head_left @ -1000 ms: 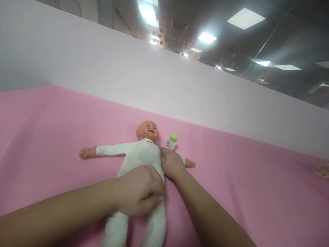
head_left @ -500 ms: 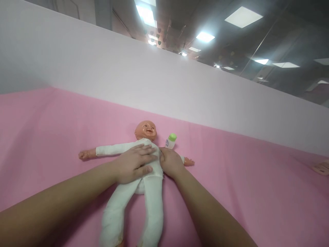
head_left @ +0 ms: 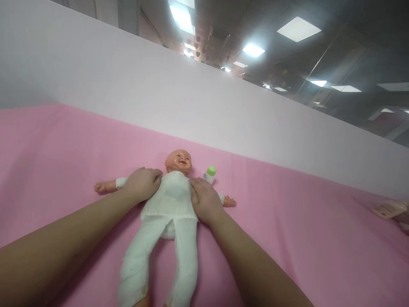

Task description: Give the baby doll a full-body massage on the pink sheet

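Observation:
A baby doll [head_left: 171, 198] with a hard bald head and a white cloth body lies on its back, arms stretched out sideways. My left hand [head_left: 143, 184] is closed round the doll's upper arm by the shoulder, its fingertips curled partly out of sight. On the other side, my right hand [head_left: 207, 201] grips the doll's shoulder and the edge of its chest, with the thumb hidden or hard to make out. Just beyond my right hand is a small white bottle [head_left: 210, 174] with a green cap.
Pink cloth [head_left: 275, 238] covers the surface under the doll. A white panel [head_left: 191, 98] rises behind it. At the far right edge lies a pale pink slotted object [head_left: 389, 209], partly cut off.
My left hand has moved off the doll's chest to its upper arm and curled round it. My right hand stays at the other shoulder, fingers now over the chest's edge. The view has shifted slightly.

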Tool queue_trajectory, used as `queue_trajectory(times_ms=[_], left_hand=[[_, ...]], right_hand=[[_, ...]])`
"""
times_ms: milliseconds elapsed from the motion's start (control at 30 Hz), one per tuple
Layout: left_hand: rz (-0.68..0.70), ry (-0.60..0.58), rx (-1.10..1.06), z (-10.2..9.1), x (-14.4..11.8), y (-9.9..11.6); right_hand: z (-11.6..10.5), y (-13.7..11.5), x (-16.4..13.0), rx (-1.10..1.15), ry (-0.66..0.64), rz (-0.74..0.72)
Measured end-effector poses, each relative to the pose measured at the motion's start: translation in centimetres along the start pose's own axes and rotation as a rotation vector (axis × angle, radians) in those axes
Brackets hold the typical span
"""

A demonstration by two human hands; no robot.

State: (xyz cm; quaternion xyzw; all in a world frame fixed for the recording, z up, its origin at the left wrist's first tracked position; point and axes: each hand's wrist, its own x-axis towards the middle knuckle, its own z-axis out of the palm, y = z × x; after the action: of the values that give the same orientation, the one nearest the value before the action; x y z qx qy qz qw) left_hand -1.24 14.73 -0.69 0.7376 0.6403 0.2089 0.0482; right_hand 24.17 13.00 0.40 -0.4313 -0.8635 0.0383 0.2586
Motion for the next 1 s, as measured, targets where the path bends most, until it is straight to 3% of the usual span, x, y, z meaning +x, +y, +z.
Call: queue_trajectory(times_ms=[100, 200, 300, 467, 733, 1000], left_hand=[[-0.017, -0.04, 0.009, 0.1, 0.0, -0.1], [-0.024, -0.059, 0.015, 0.1, 0.0, 0.1], [-0.022, -0.068, 0.015, 0.1, 0.0, 0.2], [-0.011, -0.088, 0.009, 0.4, 0.1, 0.3], [0.018, -0.068, -0.006, 0.4, 0.0, 0.3], [0.05, 0.034, -0.126, 0.2, -0.4, 0.5]], right_hand=[[-0.5, -3.5, -1.3, 0.071, 0.016, -0.312], [-0.5, -7.2, -2.6, 0.209, -0.17, -0.645], [0.1, -9.0, -3.3, 0.224, -0.248, -0.742], [0.3, -7.7, -2.5, 0.16, -0.29, -0.567], [-0.4, -3.0, -0.1, 0.075, -0.372, -0.325], [-0.4, 0.4, 0.4, 0.135, -0.205, 0.008]])
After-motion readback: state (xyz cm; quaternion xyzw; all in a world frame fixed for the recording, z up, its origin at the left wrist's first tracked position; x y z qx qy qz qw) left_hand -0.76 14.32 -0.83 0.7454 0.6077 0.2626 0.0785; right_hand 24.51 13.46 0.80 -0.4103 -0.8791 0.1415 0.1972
